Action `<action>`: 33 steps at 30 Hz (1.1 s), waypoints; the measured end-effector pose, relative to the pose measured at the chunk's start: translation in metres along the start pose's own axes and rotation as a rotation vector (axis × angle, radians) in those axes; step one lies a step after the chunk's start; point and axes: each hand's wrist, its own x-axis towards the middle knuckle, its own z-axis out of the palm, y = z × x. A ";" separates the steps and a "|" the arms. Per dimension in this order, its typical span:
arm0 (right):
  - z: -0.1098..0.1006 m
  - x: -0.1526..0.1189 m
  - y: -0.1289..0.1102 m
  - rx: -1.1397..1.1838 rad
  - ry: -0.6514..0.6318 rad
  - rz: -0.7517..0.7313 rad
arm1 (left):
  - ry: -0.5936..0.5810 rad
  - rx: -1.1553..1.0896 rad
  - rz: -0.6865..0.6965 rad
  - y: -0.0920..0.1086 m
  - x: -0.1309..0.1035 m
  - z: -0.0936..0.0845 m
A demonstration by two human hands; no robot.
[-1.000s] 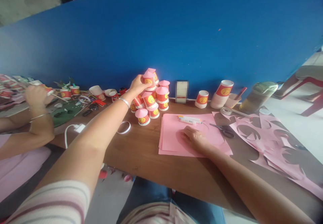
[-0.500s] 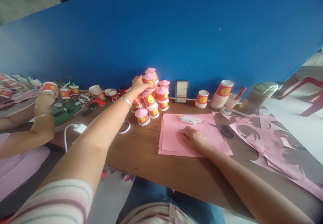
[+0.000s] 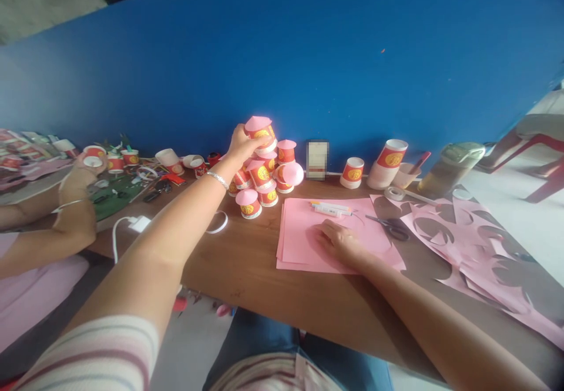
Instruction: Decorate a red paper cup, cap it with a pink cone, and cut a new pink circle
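My left hand (image 3: pixel 244 145) grips a red-and-white paper cup (image 3: pixel 261 137) with a pink cone roof, held at the top of a stack of similar roofed cups (image 3: pixel 261 173). On the stack's right side, one pink paper cone (image 3: pixel 292 174) is tipped over toward me against a cup. Another roofed cup (image 3: pixel 249 204) stands at the front of the stack. My right hand (image 3: pixel 339 241) lies on a pile of pink paper sheets (image 3: pixel 299 232), its fingers stretched out and holding nothing. Markers (image 3: pixel 330 209) and scissors (image 3: pixel 390 226) lie beside it.
Pink paper offcuts (image 3: pixel 471 261) cover the table's right side. Cups (image 3: pixel 352 173), a tape roll (image 3: pixel 394 193) and a lidded jar (image 3: pixel 453 167) stand along the blue partition (image 3: pixel 308 56). At left, a co-worker's hand (image 3: pixel 86 167) holds a cup near a green mat (image 3: pixel 108 200).
My left hand has raised the roofed cup slightly. A pink cone at the stack's right has tipped over forward and right. The co-worker has tilted their cup. My right hand stays put.
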 end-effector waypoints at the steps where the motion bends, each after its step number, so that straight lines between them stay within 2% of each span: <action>1: 0.001 0.000 0.002 0.010 0.009 0.008 | -0.023 -0.036 0.003 0.006 -0.004 0.001; 5: 0.004 0.003 0.006 0.183 0.089 0.062 | -0.159 -0.157 0.025 0.033 -0.032 0.005; 9: 0.002 0.006 -0.001 0.353 0.215 0.110 | -0.306 -0.165 0.041 0.049 -0.076 0.023; 12: -0.002 0.006 -0.011 0.402 0.290 0.106 | -0.321 -0.059 0.013 0.049 -0.117 0.045; 14: -0.003 0.005 -0.015 0.424 0.305 0.106 | -0.378 -0.007 0.039 0.045 -0.142 0.061; 18: -0.001 0.004 -0.014 0.486 0.320 0.157 | -0.431 0.074 0.056 0.036 -0.177 0.083; 22: 0.003 0.005 -0.009 0.539 0.335 0.224 | -0.432 0.151 -0.049 0.029 -0.191 0.091; 25: 0.001 0.006 -0.013 0.608 0.271 0.257 | -0.457 0.093 -0.074 0.024 -0.195 0.091; 29: -0.007 0.007 -0.021 0.761 0.164 0.246 | -0.584 -0.087 -0.042 0.017 -0.196 0.084; 31: -0.010 0.008 -0.023 0.829 0.141 0.262 | -0.645 -0.104 -0.037 0.011 -0.193 0.077; 33: -0.013 0.009 -0.022 0.890 0.142 0.304 | -0.650 -0.085 -0.083 0.000 -0.189 0.068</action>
